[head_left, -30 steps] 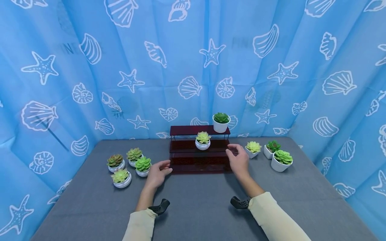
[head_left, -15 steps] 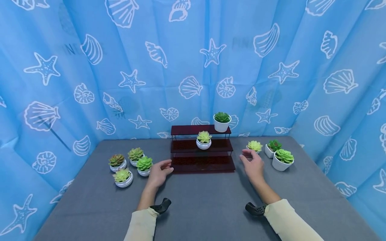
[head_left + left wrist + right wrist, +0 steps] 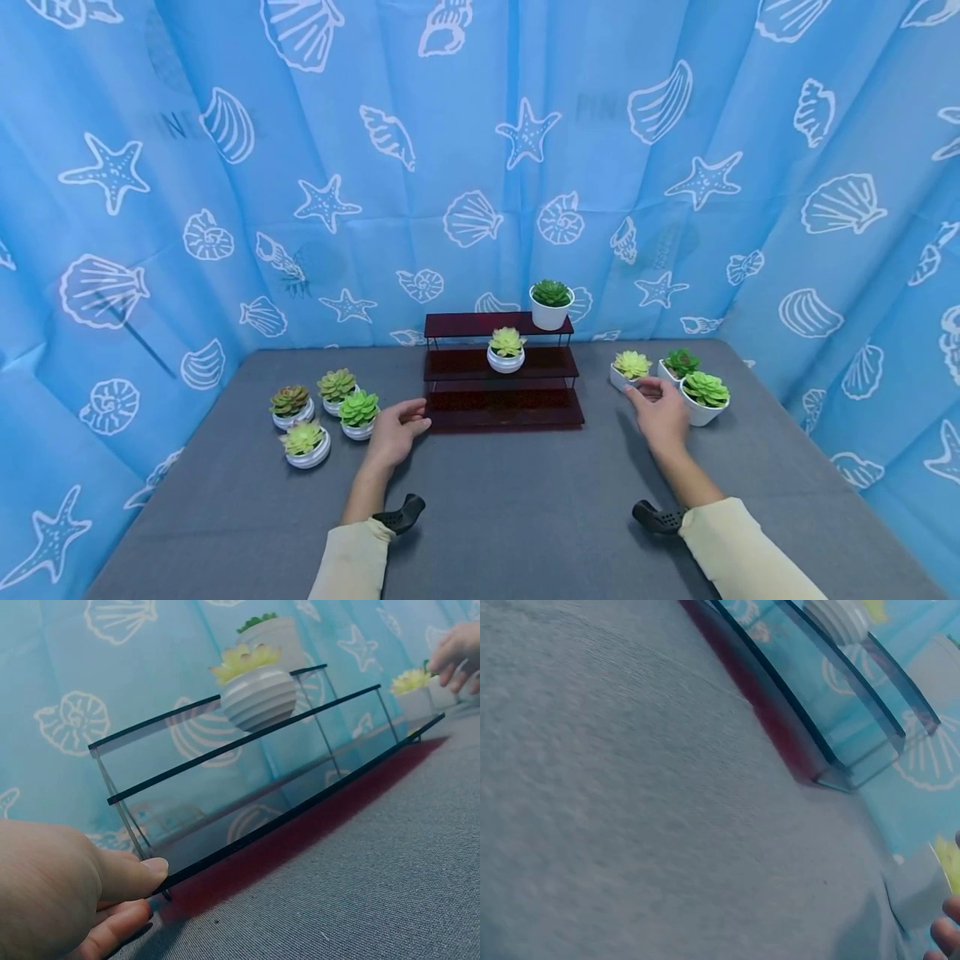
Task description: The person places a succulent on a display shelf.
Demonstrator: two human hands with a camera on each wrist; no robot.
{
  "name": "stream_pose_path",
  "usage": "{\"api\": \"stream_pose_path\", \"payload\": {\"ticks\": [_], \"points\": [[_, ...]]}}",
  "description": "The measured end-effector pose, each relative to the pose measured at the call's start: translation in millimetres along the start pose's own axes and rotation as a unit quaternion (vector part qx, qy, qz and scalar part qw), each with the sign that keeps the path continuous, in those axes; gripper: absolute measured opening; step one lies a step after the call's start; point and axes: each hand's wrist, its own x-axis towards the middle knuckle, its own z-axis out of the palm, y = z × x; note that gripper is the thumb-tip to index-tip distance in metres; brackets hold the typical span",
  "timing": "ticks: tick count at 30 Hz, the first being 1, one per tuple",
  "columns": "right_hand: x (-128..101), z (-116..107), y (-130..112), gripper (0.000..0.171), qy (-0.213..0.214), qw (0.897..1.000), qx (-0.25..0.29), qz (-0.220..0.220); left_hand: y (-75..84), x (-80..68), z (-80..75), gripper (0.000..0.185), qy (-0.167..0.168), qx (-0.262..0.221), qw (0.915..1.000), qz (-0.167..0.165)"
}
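Observation:
My left hand [image 3: 393,429] stays by the left front end of a dark red, see-through three-tier display shelf [image 3: 502,408], fingertips right at its bottom corner. The left wrist view shows the thumb [image 3: 131,876] overlapping that corner. Over at the right, my right hand [image 3: 662,415] has its fingers loosely bent just in front of a pale yellow-green succulent [image 3: 632,364] in an angular white pot [image 3: 921,889]; a gap shows between fingers and pot in the right wrist view. A yellow-green succulent in a ribbed pot [image 3: 259,699] stands on the middle tier, a dark green potted succulent [image 3: 551,304] on the top one.
Right of the right hand stand a dark green succulent [image 3: 681,362] and a bright green one [image 3: 706,392] in white pots. Several more potted succulents [image 3: 358,411] are grouped left of the left hand. A blue shell-print curtain [image 3: 480,167] hangs behind the grey-covered table [image 3: 510,508].
My right hand has moved right, away from the shelf's right side, past the front of the pale succulent, which is visible again. The left hand and the shelf have stayed put.

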Motion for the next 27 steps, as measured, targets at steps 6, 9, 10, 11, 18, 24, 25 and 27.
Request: {"api": "stream_pose_path", "payload": {"ticks": [6,9,10,11,18,24,25,27], "points": [[6.6,-1.2,5.8,0.041,-0.004,0.999,-0.025,0.033,-0.1,-0.3,-1.1,0.034,0.000,-0.001,1.0000,-0.002],[8.8,-0.1,8.0,0.044,-0.007,0.998,-0.035,0.045,-0.2,-0.4,-1.2,0.034,0.000,-0.001,1.0000,0.004],[9.7,0.7,8.4,0.045,-0.008,0.998,-0.038,0.049,-0.1,-0.3,-1.3,0.034,0.000,-0.004,1.0000,0.005],[10.4,1.6,8.8,0.047,-0.008,0.998,-0.041,0.053,-0.2,-0.3,-1.3,0.034,0.000,-0.005,1.0000,0.007],[18.5,7.4,9.5,0.054,-0.018,0.995,-0.065,0.070,-0.5,0.3,-2.5,0.035,-0.004,-0.003,0.9998,0.017],[24.3,9.6,9.5,0.060,-0.025,0.994,-0.083,0.072,-0.8,-0.5,-2.5,0.035,-0.008,-0.006,0.9998,0.015],[25.1,9.9,9.6,0.060,-0.027,0.993,-0.087,0.074,-0.6,-0.8,-2.4,0.034,-0.009,-0.008,0.9998,0.014],[26.5,10.3,9.1,0.061,-0.030,0.992,-0.095,0.075,-0.4,-0.8,-2.3,0.035,-0.009,-0.009,0.9998,0.013]]}}
